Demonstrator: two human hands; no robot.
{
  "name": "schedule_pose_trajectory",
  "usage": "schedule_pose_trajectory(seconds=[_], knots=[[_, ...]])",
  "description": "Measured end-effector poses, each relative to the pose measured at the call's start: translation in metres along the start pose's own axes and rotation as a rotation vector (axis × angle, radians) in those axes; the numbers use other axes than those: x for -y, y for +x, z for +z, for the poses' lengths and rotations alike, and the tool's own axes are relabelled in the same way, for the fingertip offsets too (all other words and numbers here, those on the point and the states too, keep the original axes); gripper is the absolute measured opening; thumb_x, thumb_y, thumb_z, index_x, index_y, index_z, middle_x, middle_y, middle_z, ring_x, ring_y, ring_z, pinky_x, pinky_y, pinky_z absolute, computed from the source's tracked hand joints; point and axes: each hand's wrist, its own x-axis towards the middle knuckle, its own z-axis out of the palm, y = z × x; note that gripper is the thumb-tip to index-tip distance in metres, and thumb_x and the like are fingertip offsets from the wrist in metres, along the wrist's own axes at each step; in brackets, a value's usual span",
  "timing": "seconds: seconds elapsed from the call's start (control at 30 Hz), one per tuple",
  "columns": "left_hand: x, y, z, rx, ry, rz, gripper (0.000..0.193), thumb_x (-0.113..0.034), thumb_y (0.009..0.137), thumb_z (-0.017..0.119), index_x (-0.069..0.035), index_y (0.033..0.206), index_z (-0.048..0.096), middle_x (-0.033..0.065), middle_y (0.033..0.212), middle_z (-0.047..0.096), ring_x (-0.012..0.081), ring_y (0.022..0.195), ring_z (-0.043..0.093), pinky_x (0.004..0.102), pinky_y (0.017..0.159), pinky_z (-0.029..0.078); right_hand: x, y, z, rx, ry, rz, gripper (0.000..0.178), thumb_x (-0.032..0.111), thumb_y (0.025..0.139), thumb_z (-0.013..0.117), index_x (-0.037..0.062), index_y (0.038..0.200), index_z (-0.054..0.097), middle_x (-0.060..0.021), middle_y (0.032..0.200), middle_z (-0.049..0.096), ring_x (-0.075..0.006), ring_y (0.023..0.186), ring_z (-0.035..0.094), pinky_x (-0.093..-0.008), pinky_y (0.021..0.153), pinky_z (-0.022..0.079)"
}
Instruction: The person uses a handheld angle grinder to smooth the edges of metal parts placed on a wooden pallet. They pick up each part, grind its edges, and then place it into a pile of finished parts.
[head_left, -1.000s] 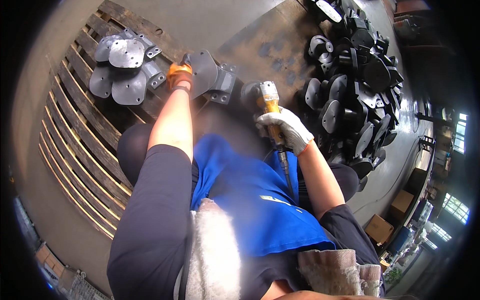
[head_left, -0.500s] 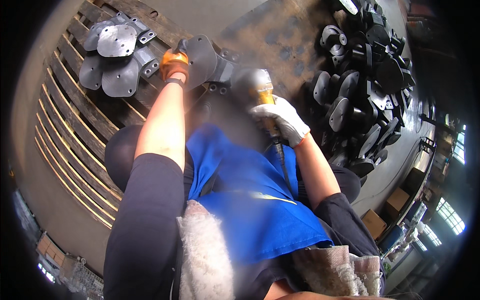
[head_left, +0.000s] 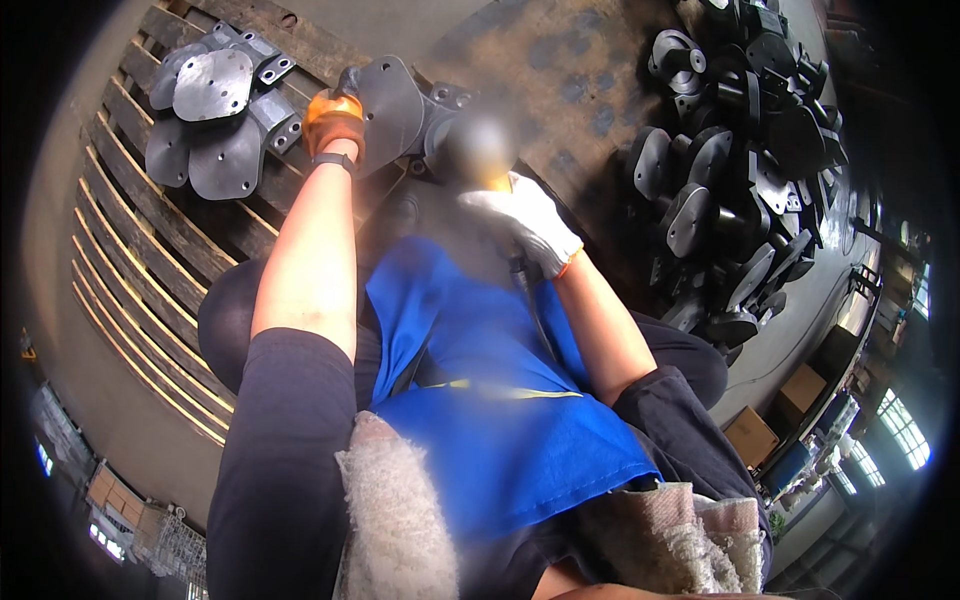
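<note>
My left hand (head_left: 335, 120), in an orange glove with dark fingertips, is closed on the edge of a dark metal bracket (head_left: 390, 112). The bracket has a rounded flat plate and a block with bolt holes at its right end. My right hand (head_left: 528, 218), in a white glove, wraps round a yellow corded angle grinder (head_left: 497, 184). Its head points at the block end of the bracket. A blurred patch hides the grinder's head, so I cannot tell whether it touches the metal. The cord hangs down by the blue apron (head_left: 480, 330).
Several similar brackets (head_left: 222, 150) are stacked on a slatted wooden pallet (head_left: 150, 215) at the left. A large heap of dark metal parts (head_left: 715, 200) lies at the right. A stained brown sheet (head_left: 570, 75) spreads beyond my hands. Cardboard boxes (head_left: 752, 435) stand at the far right.
My right hand has brought the grinder left, closer to the block end of the bracket. My left hand keeps its grip on the plate. The whole view has shifted slightly.
</note>
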Motion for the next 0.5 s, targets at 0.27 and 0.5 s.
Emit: schedule_pose_trajectory(seconds=[0.27,0.5], knots=[[0.017,0.018,0.014,-0.008,0.047,0.046,0.069,-0.073,0.086,0.054,-0.011,0.112,0.071,0.021,0.11,0.07,0.0427,0.107,0.066,0.0466,0.09,0.053,0.025,-0.002,0.002,0.055,-0.172,0.055,0.028,0.027,0.087,0.074,0.0026,0.099,0.07,-0.0041,0.086,0.07,-0.0116,0.078,0.062,-0.0286,0.07,0.051],[-0.011,-0.013,-0.016,0.04,-0.017,0.019,0.067,-0.068,0.09,0.052,-0.006,0.108,0.071,0.0249,0.107,0.069,0.0435,0.106,0.065,0.0469,0.087,0.054,-0.003,0.006,-0.011,0.029,0.091,0.044,0.023,0.022,0.089,0.073,0.0046,0.102,0.07,-0.0025,0.087,0.069,-0.009,0.074,0.062,-0.0242,0.067,0.05]])
